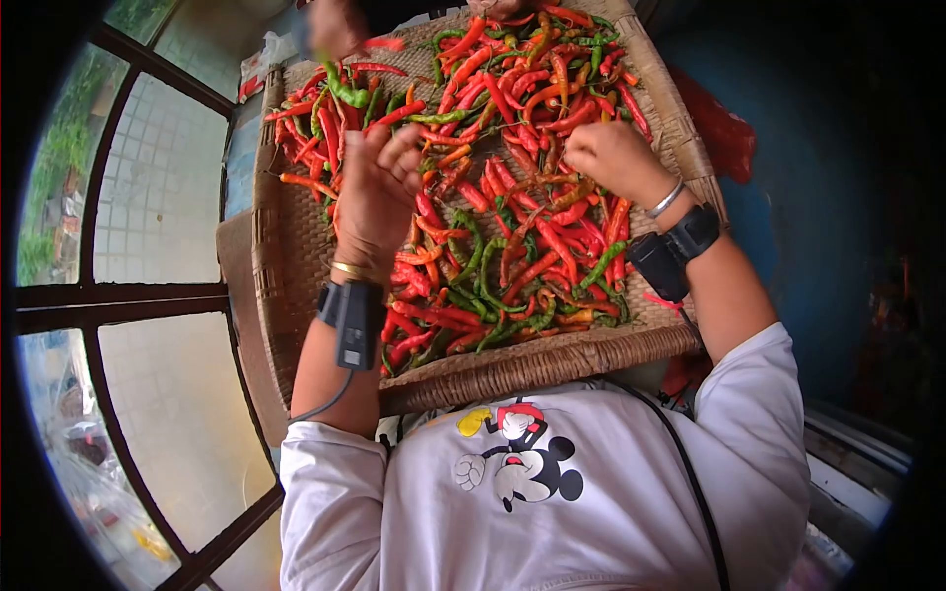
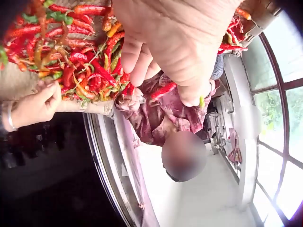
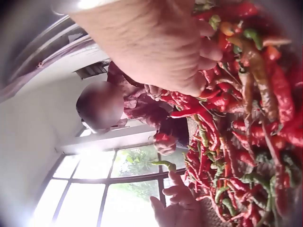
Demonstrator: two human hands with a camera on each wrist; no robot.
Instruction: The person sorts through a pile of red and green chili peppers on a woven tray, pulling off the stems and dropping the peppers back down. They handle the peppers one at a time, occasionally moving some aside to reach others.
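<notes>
Red, orange and green chilli peppers (image 1: 552,231) lie spread over a woven tray. The left hand (image 1: 379,187) is raised over the tray's left part, palm turned up and fingers loosely bent; no pepper shows in its palm. A green pepper (image 1: 345,91) is just beyond its fingertips, and in the right wrist view the green pepper (image 3: 164,164) appears at a fingertip; contact is unclear. The right hand (image 1: 621,163) is over the right part, fingers curled down at the peppers. In the left wrist view the right hand (image 2: 38,106) has its fingertips beside peppers; whether it grips one is hidden.
The woven tray (image 1: 532,362) has a thick front rim close to the body. Another person's blurred hand (image 1: 337,28) is at the far left edge, and that person (image 2: 163,111) sits opposite. Windows (image 1: 163,187) stand on the left, a red bag (image 1: 717,133) on the right.
</notes>
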